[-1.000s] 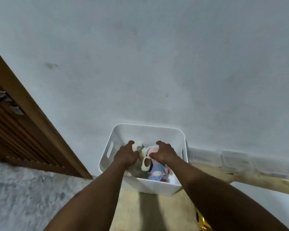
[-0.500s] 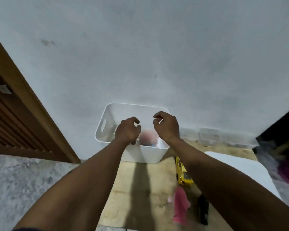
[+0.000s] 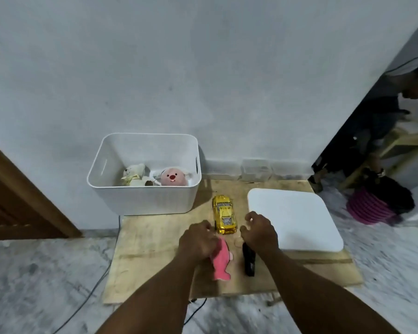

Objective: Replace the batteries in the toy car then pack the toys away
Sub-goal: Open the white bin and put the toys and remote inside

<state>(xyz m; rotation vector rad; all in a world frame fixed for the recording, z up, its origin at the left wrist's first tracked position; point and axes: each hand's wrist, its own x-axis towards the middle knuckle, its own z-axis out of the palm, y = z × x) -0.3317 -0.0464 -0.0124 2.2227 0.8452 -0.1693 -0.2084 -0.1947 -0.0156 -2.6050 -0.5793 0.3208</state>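
Yellow and shiny, the toy car [image 3: 224,215] sat on the wooden counter [image 3: 150,247] between the white bin [image 3: 144,174] and the white lid [image 3: 292,220]. My left hand [image 3: 198,239] hung over the pink plush fish [image 3: 221,260], its fingers [image 3: 206,226] curled but gripping nothing I could see. My right hand [image 3: 259,231] hovered half-curled and empty above the black remote [image 3: 248,261]. Two stuffed toys [image 3: 155,175] lay in the bin.
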